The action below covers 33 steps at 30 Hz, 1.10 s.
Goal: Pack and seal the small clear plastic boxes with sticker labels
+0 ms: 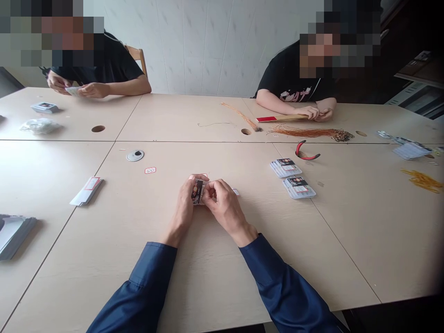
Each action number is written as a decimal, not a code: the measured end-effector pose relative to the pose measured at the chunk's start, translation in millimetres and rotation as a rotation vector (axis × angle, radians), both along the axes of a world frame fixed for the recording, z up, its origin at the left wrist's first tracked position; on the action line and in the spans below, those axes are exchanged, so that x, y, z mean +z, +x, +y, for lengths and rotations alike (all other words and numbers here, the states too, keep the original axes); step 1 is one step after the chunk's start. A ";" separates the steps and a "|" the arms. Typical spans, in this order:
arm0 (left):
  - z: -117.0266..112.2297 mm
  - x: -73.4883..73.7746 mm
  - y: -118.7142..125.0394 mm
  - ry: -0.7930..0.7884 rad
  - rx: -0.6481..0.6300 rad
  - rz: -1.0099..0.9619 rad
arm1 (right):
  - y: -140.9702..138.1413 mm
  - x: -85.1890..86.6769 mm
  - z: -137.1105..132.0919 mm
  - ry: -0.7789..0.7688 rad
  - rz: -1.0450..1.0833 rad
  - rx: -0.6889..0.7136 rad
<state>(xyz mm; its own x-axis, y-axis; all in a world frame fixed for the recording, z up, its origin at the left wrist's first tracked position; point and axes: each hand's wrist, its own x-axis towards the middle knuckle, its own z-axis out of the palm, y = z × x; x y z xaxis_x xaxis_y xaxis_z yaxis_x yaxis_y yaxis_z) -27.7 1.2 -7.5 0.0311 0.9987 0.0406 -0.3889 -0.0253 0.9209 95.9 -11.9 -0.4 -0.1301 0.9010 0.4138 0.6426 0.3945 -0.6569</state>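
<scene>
a: what have we got in our hands?

b: we're holding a small stack of printed cards (pixel 197 192) in the middle of a pale wooden table (pixel 104 263). our left hand (pixel 182 206) curls around one side of the stack, its fingers pressed together. our right hand (pixel 224 206) closes in from the other side, its fingertips (pixel 211 189) pinching the upper edge.

a: is the stack resting on the table?

b: the hands hide most of it, so we can't quite tell whether it touches the table, or where each finger lands.

a: what's close by?

b: a small red-bordered label (pixel 150 170) lies ahead and to our left. two stacks of packaged cards (pixel 292 178) sit to our right, with red-handled side cutters (pixel 303 151) just beyond them. a white bundle of packets (pixel 86 191) lies further left.

a: and across the table?

b: on the right, a co-worker's hands (pixel 312 113) grip a wooden strip with a red end (pixel 280 118), near a bundle of copper-coloured cords (pixel 310 133). on the left, another co-worker's hands (pixel 72 90) hold pale cards (pixel 72 91).
</scene>
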 end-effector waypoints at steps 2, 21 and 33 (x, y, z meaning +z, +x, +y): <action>0.7 -0.2 0.0 -0.019 0.006 -0.023 | -0.4 -0.3 -0.2 0.004 0.028 -0.001; -0.4 -0.1 -0.5 0.051 -0.040 0.152 | -3.2 2.3 -1.5 -0.025 0.082 -0.053; 0.2 -1.3 0.0 0.039 -0.013 0.139 | -5.4 -1.5 -0.5 0.012 -0.006 -0.069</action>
<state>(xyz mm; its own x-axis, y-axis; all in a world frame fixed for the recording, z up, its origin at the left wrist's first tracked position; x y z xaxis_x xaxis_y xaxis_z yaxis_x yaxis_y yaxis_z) -27.7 1.3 -8.7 0.0521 0.9959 0.0734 -0.2582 -0.0576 0.9644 90.5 -12.4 -2.0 -0.0709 0.9028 0.4242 0.6724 0.3574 -0.6481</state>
